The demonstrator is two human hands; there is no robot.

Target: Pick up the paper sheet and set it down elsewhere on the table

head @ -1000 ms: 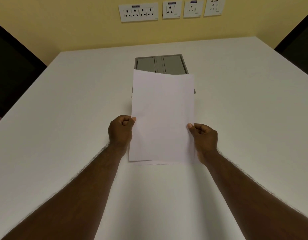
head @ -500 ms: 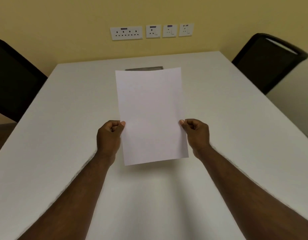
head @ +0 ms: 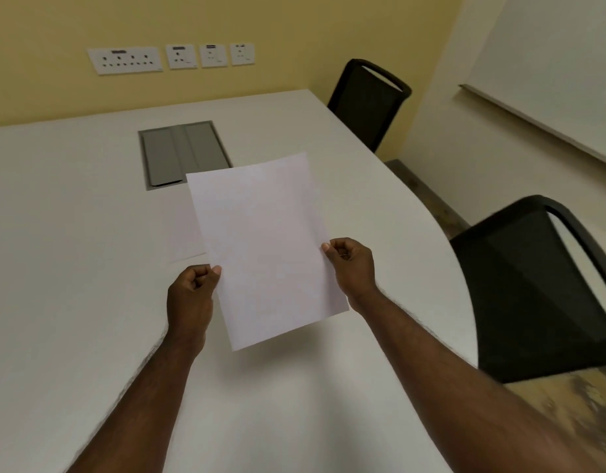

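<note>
A blank white sheet of paper (head: 265,247) hangs above the white table (head: 73,268), tilted a little to the right. My left hand (head: 191,295) pinches its left edge between thumb and curled fingers. My right hand (head: 351,264) pinches the right edge the same way. Another white sheet (head: 183,230) lies flat on the table just behind and left of the held one, partly hidden by it.
A grey metal cable hatch (head: 182,153) is set into the table beyond the paper. Two black chairs stand on the right, one far (head: 368,102) and one near (head: 540,295). Wall sockets (head: 171,58) line the yellow wall. A whiteboard (head: 550,70) hangs at right.
The held sheet has been lifted off the table and carried to the right, and my view has swung right. A second sheet now shows lying on the table.
</note>
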